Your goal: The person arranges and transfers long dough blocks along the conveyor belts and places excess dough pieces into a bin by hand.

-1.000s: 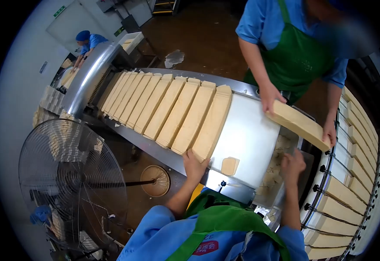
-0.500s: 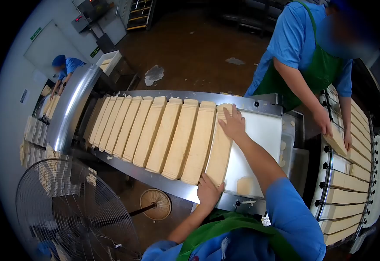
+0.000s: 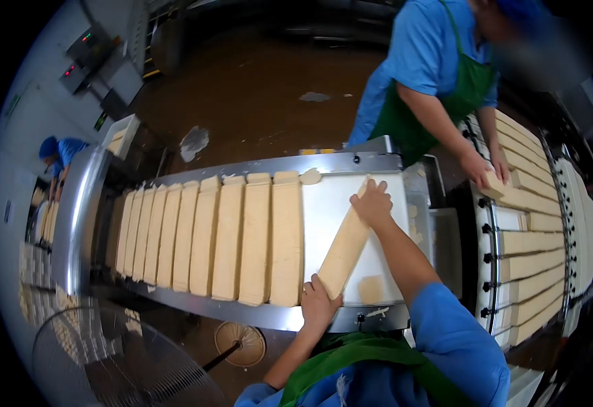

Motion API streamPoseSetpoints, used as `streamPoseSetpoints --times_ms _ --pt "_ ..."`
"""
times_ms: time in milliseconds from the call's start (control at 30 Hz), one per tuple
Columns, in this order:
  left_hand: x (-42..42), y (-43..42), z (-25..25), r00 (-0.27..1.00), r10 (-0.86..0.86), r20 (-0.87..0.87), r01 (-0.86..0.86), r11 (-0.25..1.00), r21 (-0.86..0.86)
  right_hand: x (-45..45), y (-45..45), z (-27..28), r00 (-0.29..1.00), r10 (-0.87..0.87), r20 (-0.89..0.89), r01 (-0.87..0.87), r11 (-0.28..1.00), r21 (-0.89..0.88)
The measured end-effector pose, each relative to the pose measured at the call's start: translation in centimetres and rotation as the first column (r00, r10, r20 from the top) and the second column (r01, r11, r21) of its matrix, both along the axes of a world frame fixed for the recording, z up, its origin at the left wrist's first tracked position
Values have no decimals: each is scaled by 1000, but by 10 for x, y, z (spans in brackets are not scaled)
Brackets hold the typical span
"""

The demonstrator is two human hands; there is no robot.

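Observation:
A long pale dough slab (image 3: 345,249) slants across the white end surface (image 3: 323,203) of the conveyor, apart from the row. My left hand (image 3: 319,303) grips its near end, thumb and fingers on either side. At its far end, my right hand (image 3: 374,203) is closed over the dough. To the left, several similar dough slabs (image 3: 286,237) lie side by side across the belt. A flat dough scrap (image 3: 371,289) rests right of my left hand, and a smaller scrap (image 3: 311,176) lies at the far rail.
On the right, a co-worker (image 3: 439,88) handles dough at a second conveyor (image 3: 513,220) carrying several slabs. A bin (image 3: 444,244) with scraps stands between the conveyors. A wire fan (image 3: 127,359) is at lower left; another person (image 3: 62,159) works beyond the metal hood (image 3: 79,217).
The end slab has come away from the row and turned slantwise to the right, both my hands moving with it. The co-worker's dough piece has shifted, and my view has turned slightly.

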State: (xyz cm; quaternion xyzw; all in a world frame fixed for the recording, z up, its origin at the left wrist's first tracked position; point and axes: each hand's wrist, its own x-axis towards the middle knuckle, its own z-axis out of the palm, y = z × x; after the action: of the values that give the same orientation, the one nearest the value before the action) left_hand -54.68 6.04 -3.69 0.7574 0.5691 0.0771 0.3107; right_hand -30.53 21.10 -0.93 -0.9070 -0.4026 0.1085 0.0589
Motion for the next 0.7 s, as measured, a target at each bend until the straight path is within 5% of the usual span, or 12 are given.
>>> streamPoseSetpoints --times_ms 67,133,200,267,400,500,700 --pt "9 5 2 997 -71 6 71 997 -29 29 -22 -2 991 -106 -78 103 994 -39" --pt "20 6 3 989 -146 2 146 985 -94 45 -47 -18 996 -86 9 84 987 138" --pt "35 6 6 987 -162 -21 157 976 -148 48 -57 1 983 -139 -116 146 988 55" --pt "48 5 7 990 -126 -63 118 986 -122 56 -68 -12 966 -165 -201 214 944 253" --pt "79 -10 21 996 -61 72 51 990 132 87 -110 -2 869 -321 -377 443 845 300" --pt "118 -20 25 958 -72 277 35 990 135 129 -163 16 818 -353 -455 554 698 454" --pt "221 -45 59 867 -332 373 204 917 342 223 -257 70 791 -452 -412 601 451 660"
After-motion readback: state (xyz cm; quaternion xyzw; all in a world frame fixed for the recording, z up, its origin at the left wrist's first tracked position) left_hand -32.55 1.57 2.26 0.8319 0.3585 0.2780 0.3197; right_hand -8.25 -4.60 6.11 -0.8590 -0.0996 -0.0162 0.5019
